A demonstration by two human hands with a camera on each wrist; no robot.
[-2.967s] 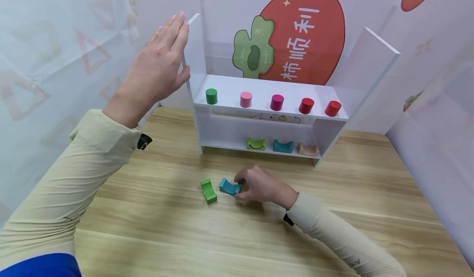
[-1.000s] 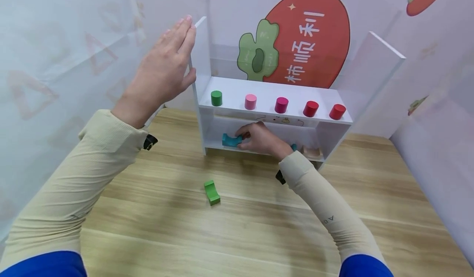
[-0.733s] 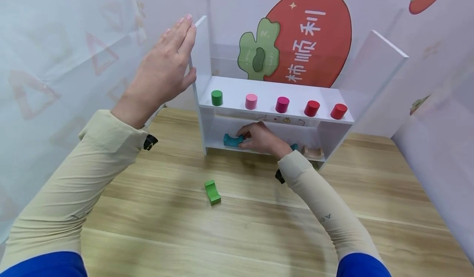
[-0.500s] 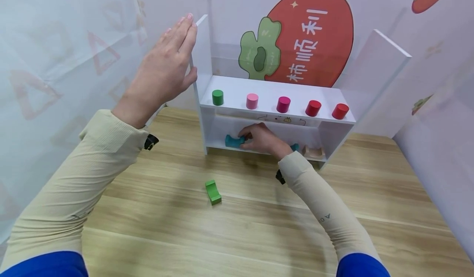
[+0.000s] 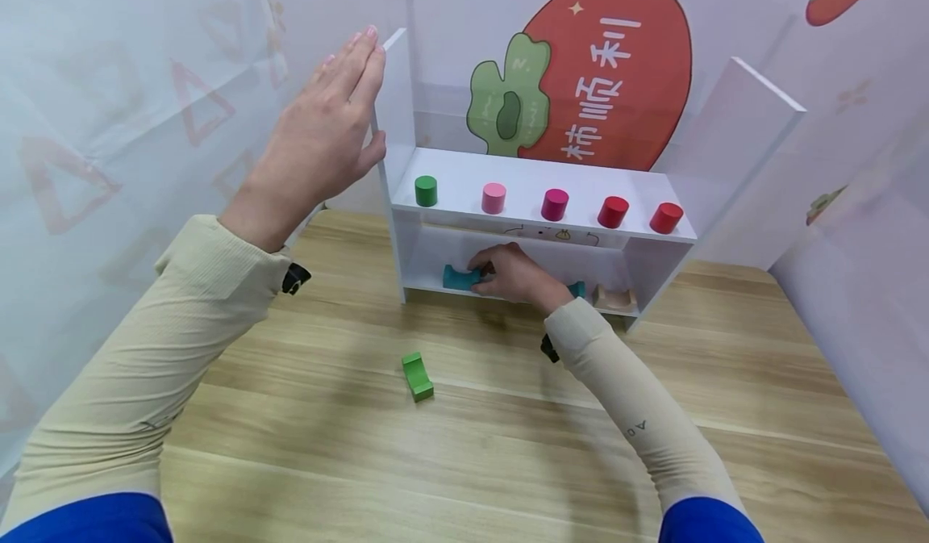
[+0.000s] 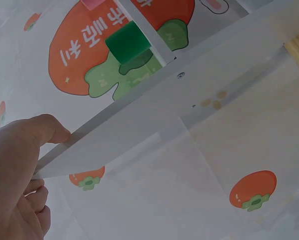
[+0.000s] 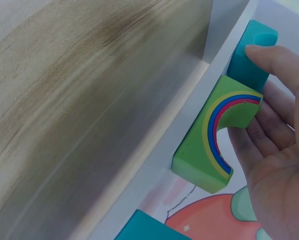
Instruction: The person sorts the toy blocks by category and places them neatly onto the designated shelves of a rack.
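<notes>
My left hand (image 5: 319,127) holds the upright left side panel of the white shelf (image 5: 395,91); in the left wrist view its thumb lies on one face, the other fingers behind. Inside the lower level, my right hand (image 5: 511,273) pinches the right end of a teal curved-top block (image 5: 459,277), which sits at the front of that board. The right wrist view shows the thumb on this block, right beside a green curved block (image 7: 199,145) with a rainbow stripe. In the head view my right hand hides that green block.
On the upper board stand several cylinders: green (image 5: 426,191), pink (image 5: 493,198), magenta (image 5: 555,204) and red (image 5: 613,212). A second teal block (image 5: 577,289) and a beige block (image 5: 613,299) sit lower right. Another green curved block (image 5: 418,377) lies on the wooden table (image 5: 348,454).
My right hand has carried the teal block from the table onto the lower board, then shifted it slightly right and down. My left hand keeps its hold on the panel.
</notes>
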